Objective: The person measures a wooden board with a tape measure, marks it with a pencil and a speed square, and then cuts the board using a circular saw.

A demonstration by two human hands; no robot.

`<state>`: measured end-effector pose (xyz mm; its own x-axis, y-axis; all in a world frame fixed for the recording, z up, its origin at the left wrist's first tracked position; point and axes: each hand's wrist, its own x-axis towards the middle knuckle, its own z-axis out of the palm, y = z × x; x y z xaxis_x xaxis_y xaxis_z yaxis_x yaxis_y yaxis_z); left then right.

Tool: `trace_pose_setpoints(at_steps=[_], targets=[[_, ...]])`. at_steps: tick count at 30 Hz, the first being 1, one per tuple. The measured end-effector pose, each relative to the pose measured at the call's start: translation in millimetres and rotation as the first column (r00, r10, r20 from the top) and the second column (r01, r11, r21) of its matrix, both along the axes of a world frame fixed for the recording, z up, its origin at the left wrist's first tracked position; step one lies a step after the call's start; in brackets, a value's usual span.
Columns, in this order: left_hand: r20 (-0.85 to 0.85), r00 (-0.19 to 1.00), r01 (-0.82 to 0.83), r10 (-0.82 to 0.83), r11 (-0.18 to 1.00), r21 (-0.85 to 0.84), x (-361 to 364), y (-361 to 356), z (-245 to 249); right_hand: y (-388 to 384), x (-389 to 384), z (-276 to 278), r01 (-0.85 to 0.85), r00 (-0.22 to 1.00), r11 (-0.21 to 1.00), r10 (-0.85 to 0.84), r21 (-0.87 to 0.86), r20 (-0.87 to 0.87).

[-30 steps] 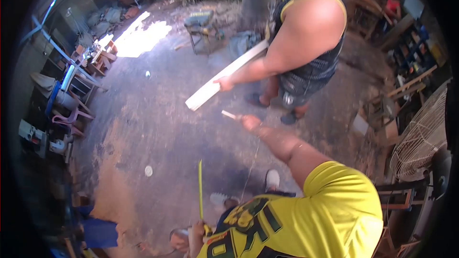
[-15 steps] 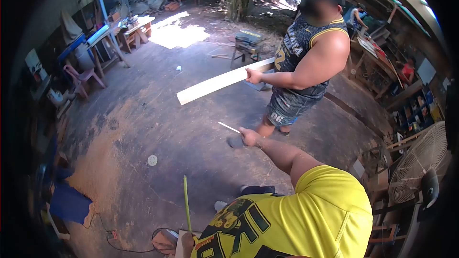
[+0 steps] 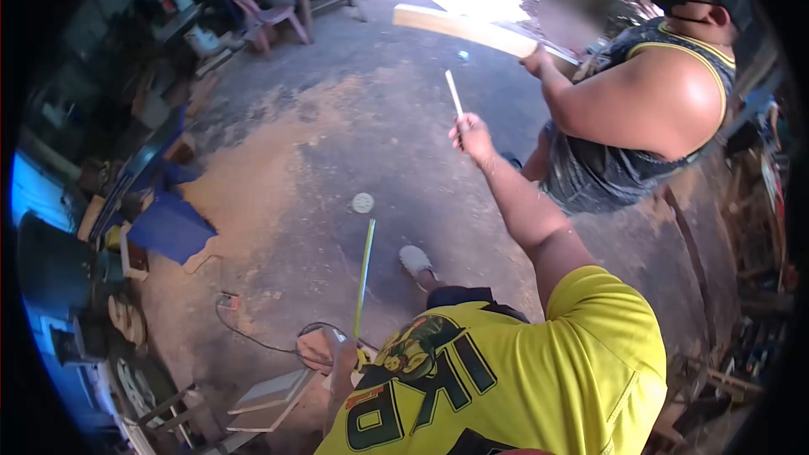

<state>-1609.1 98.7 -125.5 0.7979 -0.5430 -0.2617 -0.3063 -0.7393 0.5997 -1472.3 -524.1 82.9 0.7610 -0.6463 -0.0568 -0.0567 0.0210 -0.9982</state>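
Observation:
My right hand (image 3: 472, 136) is stretched out ahead, closed on the lower end of a thin pale wooden stick (image 3: 454, 93) that points up. Low in the view, my left hand (image 3: 344, 361) is partly hidden by my yellow shirt and holds a tape measure (image 3: 362, 362). Its yellow blade (image 3: 365, 276) sticks out over the floor. Beyond my right hand, a co-worker in a dark sleeveless top holds a long pale wooden board (image 3: 459, 28), which is not touching my stick.
A round pale disc (image 3: 362, 203) lies on the sawdust-strewn floor (image 3: 278, 168). At left are a blue sheet (image 3: 173, 229) and a pink chair (image 3: 265, 18). Boards (image 3: 271, 396) and a cable (image 3: 253, 339) lie at lower left. The co-worker stands close on the right.
The view has swung left and down. My right hand has turned the stick from leftward to upward. The co-worker appears nearer, farther right, with the board's free end tilted up.

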Motion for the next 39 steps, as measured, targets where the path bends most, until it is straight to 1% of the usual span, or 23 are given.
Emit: trace_pose_setpoints(at_steps=[4, 9, 11, 12, 13, 14, 15, 16, 17, 18, 20, 21, 22, 24, 25, 27, 29, 31, 32, 34, 36, 37, 39], targets=[[0.037, 0.981, -0.188, 0.189, 0.982, -0.009, 161.6, -15.5, -6.0, -63.2, 196.7, 44.3, 0.174, 0.976, 0.978, -0.187, 0.114, 0.112], [-0.140, 0.823, -0.560, 0.551, 0.828, -0.032, 129.9, 92.1, -53.3, 27.3, 350.4, 11.4, -0.433, 0.897, 0.894, 0.416, -0.113, -0.146], [-0.241, 0.718, -0.681, 0.653, 0.731, -0.050, 82.6, 118.6, -67.5, 110.1, 357.6, -27.7, -0.775, 0.608, 0.308, 0.604, -0.552, -0.516], [-0.285, 0.675, -0.722, 0.681, 0.690, -0.061, 95.4, 104.3, -76.0, 141.5, 392.1, -152.5, -0.657, 0.504, 0.025, 0.758, -0.754, -0.414], [-0.294, 0.666, -0.732, 0.686, 0.677, -0.079, 99.9, 85.7, -48.4, 184.2, 352.8, -101.1, -0.866, 0.318, 0.010, 0.781, -0.499, -0.537], [-0.038, 0.907, -0.384, 0.420, 0.860, 0.337, 151.8, 41.3, 38.3, 206.3, 359.4, -192.0, -0.941, 0.141, -0.016, 0.890, -0.339, -0.433], [0.008, 0.908, -0.412, 0.419, 0.887, 0.208, 163.7, 50.7, 4.4, 233.4, 333.3, -136.9, -0.926, 0.124, -0.136, 0.771, -0.351, -0.624], [-0.579, 0.448, -0.355, 0.682, 0.729, 0.585, 193.6, 80.1, -98.7, 241.0, 333.5, -163.7, -0.870, -0.115, -0.394, 0.746, -0.296, -0.655], [-0.254, 0.620, -0.688, 0.742, 0.670, 0.279, 186.5, 50.2, -54.9, 243.5, 339.4, -192.5, -0.883, -0.150, -0.407, 0.719, -0.236, -0.679], [-0.360, 0.703, -0.440, 0.613, 0.773, 0.457, 216.6, 76.7, -94.3, 247.2, 356.8, -219.9, -0.892, -0.196, -0.419, 0.696, -0.169, -0.691], [-0.352, 0.693, -0.544, 0.629, 0.777, 0.318, 290.2, 71.6, -76.3, 215.8, 406.2, -245.5, -0.777, -0.048, -0.346, 0.865, -0.526, -0.499], [-0.345, 0.645, -0.669, 0.682, 0.722, 0.176, 319.3, 63.4, -57.2, 196.4, 436.6, -236.5, -0.591, -0.053, -0.646, 0.628, -0.483, -0.776], [-0.349, 0.579, -0.777, 0.737, 0.628, 0.039, 347.8, 63.0, -36.6, 178.1, 466.9, -231.7, -0.779, -0.122, -0.582, 0.505, -0.233, -0.854], [-0.564, 0.426, -0.883, 0.707, 0.462, -0.087, 427.8, 59.2, -5.4, 112.1, 504.4, -292.8, -0.524, -0.042, -0.710, 0.573, -0.470, -0.818], [-0.351, 0.576, -0.799, 0.738, 0.599, -0.051, 487.2, 58.0, 17.6, 103.0, 530.8, -291.1, -0.578, -0.141, -0.811, 0.209, -0.091, -0.968], [-0.544, 0.450, -0.867, 0.708, 0.492, -0.076, 593.7, 77.2, 13.9, 125.0, 584.9, -263.5, -0.607, -0.207, -0.794, 0.113, 0.037, -0.972], [-0.505, 0.565, -0.820, 0.653, 0.513, -0.254, 710.3, 75.4, 51.4, 132.1, 635.6, -204.5, -0.989, -0.070, -0.149, 0.416, 0.008, -0.906], [-0.305, 0.779, -0.628, 0.549, 0.678, -0.382, 829.3, 88.0, 56.4, 165.5, 678.8, -134.5, -0.787, 0.259, 0.605, 0.502, 0.121, -0.825], [-0.123, 0.886, -0.451, 0.447, 0.769, -0.453, 893.6, 88.5, 50.8, 169.0, 702.3, -154.1, -0.819, 0.369, 0.571, 0.606, 0.062, -0.705], [-0.511, 0.711, -0.693, 0.483, 0.605, -0.392, 993.7, 56.0, 130.4, 159.3, 765.0, -234.5, -0.884, 0.400, 0.451, 0.866, 0.122, -0.301], [-0.579, 0.712, -0.665, 0.398, 0.647, -0.373, 1081.1, 33.3, 179.3, 186.8, 834.6, -198.4, -0.919, 0.380, 0.252, 0.775, -0.304, -0.506], [-0.302, 0.868, -0.484, 0.395, 0.809, -0.333, 1131.5, 55.0, 134.5, 208.2, 868.2, -154.3, -0.856, 0.375, 0.513, 0.708, 0.071, -0.598], [-0.173, 0.934, -0.353, 0.312, 0.881, -0.315, 1189.9, 45.8, 160.2, 223.0, 938.8, -118.8, -0.738, 0.533, 0.664, 0.683, 0.119, -0.500]])
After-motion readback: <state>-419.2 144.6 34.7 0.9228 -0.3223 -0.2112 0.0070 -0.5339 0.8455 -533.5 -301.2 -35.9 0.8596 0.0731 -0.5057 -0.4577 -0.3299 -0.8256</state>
